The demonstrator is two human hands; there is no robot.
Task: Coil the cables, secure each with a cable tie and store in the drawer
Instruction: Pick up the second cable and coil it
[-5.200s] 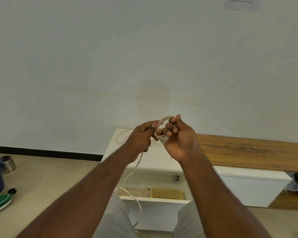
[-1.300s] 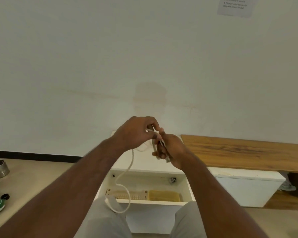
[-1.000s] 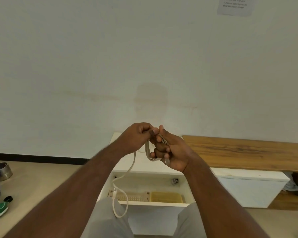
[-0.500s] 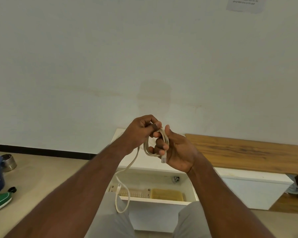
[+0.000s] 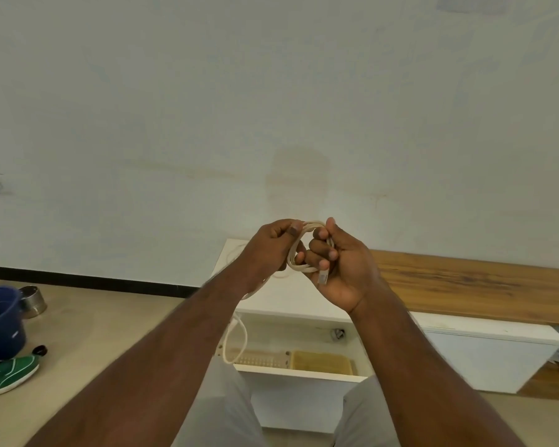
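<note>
Both my hands hold the thin cream-white cable [image 5: 299, 267]: my right hand [image 5: 339, 266] curls round its small coil, my left hand [image 5: 270, 250] pinches the coil's top, its tail hanging over the open white drawer [image 5: 300, 375].

The cable [image 5: 299, 268] looks like smooth cream plastic with a clear plastic plug. The cabinet top [image 5: 291, 295] and drawer front [image 5: 299, 396] are matt white laminate, beside a wood-grain bench top [image 5: 471, 282]. The wall [image 5: 207, 108] is matt painted plaster. A metal bowl [image 5: 33, 301] shines beside a glossy blue plastic bucket [image 5: 0, 324].
</note>
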